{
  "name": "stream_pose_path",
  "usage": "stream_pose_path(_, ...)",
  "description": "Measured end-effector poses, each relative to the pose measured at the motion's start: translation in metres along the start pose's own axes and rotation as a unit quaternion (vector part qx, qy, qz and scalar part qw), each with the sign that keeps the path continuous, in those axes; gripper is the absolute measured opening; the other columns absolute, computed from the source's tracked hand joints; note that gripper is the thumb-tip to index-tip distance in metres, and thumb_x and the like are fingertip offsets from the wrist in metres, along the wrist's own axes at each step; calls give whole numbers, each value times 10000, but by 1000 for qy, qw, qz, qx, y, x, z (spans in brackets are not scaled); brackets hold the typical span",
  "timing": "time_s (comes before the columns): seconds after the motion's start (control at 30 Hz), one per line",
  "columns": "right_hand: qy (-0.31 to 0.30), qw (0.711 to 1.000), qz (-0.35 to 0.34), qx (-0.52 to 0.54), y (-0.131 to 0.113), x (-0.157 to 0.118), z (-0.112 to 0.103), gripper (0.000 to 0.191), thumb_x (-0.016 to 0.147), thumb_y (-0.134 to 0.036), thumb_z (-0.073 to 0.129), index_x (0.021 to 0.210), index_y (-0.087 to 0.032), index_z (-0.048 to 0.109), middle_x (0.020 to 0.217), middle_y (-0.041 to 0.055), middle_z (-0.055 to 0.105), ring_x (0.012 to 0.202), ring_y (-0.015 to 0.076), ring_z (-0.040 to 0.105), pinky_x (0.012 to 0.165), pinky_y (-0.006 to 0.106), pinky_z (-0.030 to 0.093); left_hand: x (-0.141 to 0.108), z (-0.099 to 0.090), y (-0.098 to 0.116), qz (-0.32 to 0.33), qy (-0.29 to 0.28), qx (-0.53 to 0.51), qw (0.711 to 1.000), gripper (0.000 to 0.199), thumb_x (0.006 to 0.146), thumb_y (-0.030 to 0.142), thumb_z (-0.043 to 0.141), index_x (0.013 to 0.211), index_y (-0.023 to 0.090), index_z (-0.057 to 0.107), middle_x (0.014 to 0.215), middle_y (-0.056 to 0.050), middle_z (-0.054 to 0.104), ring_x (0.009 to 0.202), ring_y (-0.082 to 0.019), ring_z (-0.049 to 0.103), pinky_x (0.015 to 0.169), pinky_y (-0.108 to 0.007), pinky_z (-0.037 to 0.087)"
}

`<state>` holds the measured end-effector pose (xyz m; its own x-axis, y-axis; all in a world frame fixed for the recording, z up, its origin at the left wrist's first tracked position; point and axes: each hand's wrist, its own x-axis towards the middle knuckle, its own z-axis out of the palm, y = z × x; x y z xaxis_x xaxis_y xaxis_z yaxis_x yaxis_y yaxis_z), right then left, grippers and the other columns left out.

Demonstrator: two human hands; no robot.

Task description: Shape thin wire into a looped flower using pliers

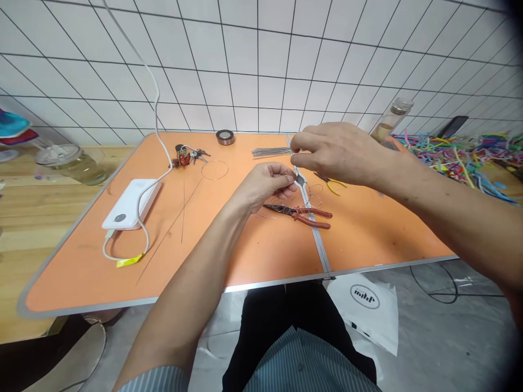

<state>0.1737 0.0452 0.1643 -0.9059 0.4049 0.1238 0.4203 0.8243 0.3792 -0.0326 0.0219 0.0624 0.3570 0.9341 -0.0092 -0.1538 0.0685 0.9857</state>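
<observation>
Over the middle of the orange folding table, my left hand (269,186) is closed in a pinch, thumb against forefinger. What it pinches is too small to name; a small dark piece (300,178) shows just beyond the fingertips. My right hand (333,152) hovers higher and to the right, palm down, fingers drawn together; anything in them is hidden. Just below the left hand lie red-handled pliers (312,215), among thin loops of wire (315,195). Yellow-handled pliers (333,185) rest under the right hand. Behind both hands is a bundle of straight metal wires (269,152).
A white power bank (133,204) with a cable lies left. Keys (196,155), a wire ring (215,170) and a tape roll (225,137) sit toward the back. Right are colourful fuzzy strips (453,163), a glass bottle (392,121) and a phone (451,126). A tiled wall (261,65) stands behind.
</observation>
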Motion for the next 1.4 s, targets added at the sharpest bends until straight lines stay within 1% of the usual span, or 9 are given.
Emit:
stream_pose_path(0.17,6,1000,-22,6,5,7,3,272,1079,-113,488,954,-186,719,1048,57,677,1001,212,627,765,364,407,0,-1,1,12,10,28,999,94,812,192,768,762,160,695,716,-32,713,549,-80,588,530,-210,441)
stream_pose_path(0.3,-3,999,-32,-14,7,10,8,284,1069,-79,480,980,-184,728,1078,61,679,989,209,621,764,367,399,4,-2,-4,34,43,43,998,102,773,224,793,757,167,711,683,1,655,526,-61,507,496,-215,349)
stream_pose_path(0.4,-4,999,-33,-31,8,10,12,296,1045,-47,480,1016,-191,738,1112,67,691,983,213,618,746,363,389,6,-3,-8,32,57,38,997,119,769,244,801,756,165,712,665,12,626,510,-53,471,484,-218,300)
stream_pose_path(0.57,15,1000,-18,-10,14,10,18,286,1042,-53,480,1000,-184,732,1112,70,686,969,211,618,746,362,383,7,-5,-8,15,59,15,998,106,749,207,783,805,178,697,657,17,639,482,-63,505,472,-218,341)
stream_pose_path(0.8,26,999,-35,-10,18,10,24,293,1081,-123,449,1020,-184,729,1021,69,662,936,211,604,731,366,396,9,-4,-10,-3,68,10,998,106,724,195,741,793,189,661,670,2,677,478,-72,540,460,-218,369)
stream_pose_path(1.0,26,999,-29,-10,17,17,29,282,1075,-109,472,963,-188,718,1022,60,658,933,206,596,746,378,398,11,-2,-13,4,87,28,996,80,696,186,709,721,195,633,616,36,585,462,-53,443,449,-223,290)
stream_pose_path(1.13,22,999,-36,-8,18,21,32,302,1083,-109,449,1004,-188,730,1052,66,660,963,211,612,760,386,416,13,-2,-15,19,99,29,994,79,676,179,722,685,188,644,641,43,558,483,-45,394,454,-230,260)
stream_pose_path(1.23,25,999,-37,3,20,21,35,294,1090,-126,457,1010,-192,732,1062,65,665,964,210,616,761,383,419,14,-2,-16,15,99,29,995,72,674,190,732,692,184,662,673,38,574,500,-43,384,460,-227,268)
stream_pose_path(1.4,29,999,-31,12,24,18,39,305,1084,-105,456,972,-190,727,1032,58,656,963,208,607,756,376,394,14,-1,-16,-4,103,-5,995,106,689,198,750,755,184,668,611,52,538,471,-50,413,447,-216,263)
